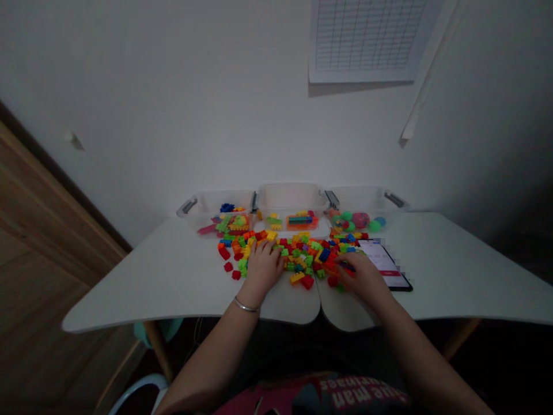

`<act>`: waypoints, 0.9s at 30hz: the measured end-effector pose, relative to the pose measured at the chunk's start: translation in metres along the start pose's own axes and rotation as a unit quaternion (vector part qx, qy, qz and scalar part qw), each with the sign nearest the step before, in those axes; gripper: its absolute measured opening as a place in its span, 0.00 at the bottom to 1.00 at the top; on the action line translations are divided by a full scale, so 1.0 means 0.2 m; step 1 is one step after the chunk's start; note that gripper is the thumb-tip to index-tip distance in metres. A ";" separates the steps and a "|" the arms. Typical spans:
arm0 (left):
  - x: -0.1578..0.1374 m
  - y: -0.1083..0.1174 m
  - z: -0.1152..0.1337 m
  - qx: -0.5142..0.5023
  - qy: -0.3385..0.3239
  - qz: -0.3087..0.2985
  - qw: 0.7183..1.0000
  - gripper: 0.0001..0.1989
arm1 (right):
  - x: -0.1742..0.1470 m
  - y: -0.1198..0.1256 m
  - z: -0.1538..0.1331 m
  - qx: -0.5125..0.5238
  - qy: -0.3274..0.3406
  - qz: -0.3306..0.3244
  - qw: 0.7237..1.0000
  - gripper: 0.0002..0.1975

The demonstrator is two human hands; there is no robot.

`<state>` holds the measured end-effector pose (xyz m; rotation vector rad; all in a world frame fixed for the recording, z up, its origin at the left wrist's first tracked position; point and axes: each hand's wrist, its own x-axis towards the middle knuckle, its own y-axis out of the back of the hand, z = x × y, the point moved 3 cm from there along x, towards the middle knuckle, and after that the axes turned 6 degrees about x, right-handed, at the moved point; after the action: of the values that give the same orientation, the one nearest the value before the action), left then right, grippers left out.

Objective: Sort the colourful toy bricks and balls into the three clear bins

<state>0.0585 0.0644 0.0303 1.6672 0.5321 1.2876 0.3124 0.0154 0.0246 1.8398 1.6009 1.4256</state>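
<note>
A loose pile of small building bricks [298, 252] in red, yellow, green, orange and blue spreads over the middle of the table. My left hand [264, 266] rests palm down on the pile's left part, its fingers spread over the bricks. At the right side of the pile, my right hand [359, 275] has its fingers bent in toward red and blue bricks; whether it grips one is hidden. Close to my hands lie a yellow brick [297, 278] and a red brick [307, 282] at the pile's front edge.
Behind the pile stand a left clear bin [203, 203], a middle clear bin [291, 196] and a right clear bin [363, 199], each with toys inside. A lit phone [384, 262] lies beside my right hand. The white table [181, 288] has a seam in front.
</note>
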 end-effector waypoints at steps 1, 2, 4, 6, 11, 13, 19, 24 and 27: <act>0.00 -0.01 0.00 -0.001 0.001 0.000 1.000 0.12 | 0.00 0.02 0.01 -0.001 -0.011 -0.032 0.999 0.08; 0.00 -0.01 0.00 -0.002 0.002 0.000 1.000 0.12 | 0.00 0.04 0.02 -0.004 -0.024 -0.065 0.998 0.07; 0.00 -0.02 -0.01 -0.003 0.002 0.005 1.000 0.12 | -0.01 0.07 0.03 -0.017 -0.050 -0.132 0.990 0.05; 0.00 -0.03 -0.01 -0.006 0.002 0.015 1.000 0.12 | -0.03 0.09 0.04 -0.029 -0.067 -0.185 0.980 0.05; 0.01 -0.02 -0.01 -0.017 0.000 0.027 0.999 0.12 | -0.03 0.06 0.02 -0.055 -0.062 -0.228 0.970 0.05; 0.01 -0.02 -0.01 -0.023 0.002 0.027 0.999 0.14 | -0.03 0.05 0.00 -0.061 -0.052 -0.232 0.969 0.05; 0.00 -0.03 -0.03 -0.024 0.034 0.035 0.999 0.23 | -0.03 0.04 -0.02 -0.067 -0.037 -0.233 0.969 0.08; 0.00 -0.03 -0.04 -0.021 0.049 0.029 0.998 0.23 | -0.03 0.03 -0.03 -0.090 -0.044 -0.237 0.966 0.08; 0.00 -0.03 -0.04 -0.018 0.054 0.031 0.998 0.22 | -0.03 0.02 -0.03 -0.094 -0.046 -0.234 0.967 0.08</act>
<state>0.0528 0.0707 0.0251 1.6009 0.5224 1.4309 0.3109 0.0067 0.0267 1.2892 1.6469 1.2099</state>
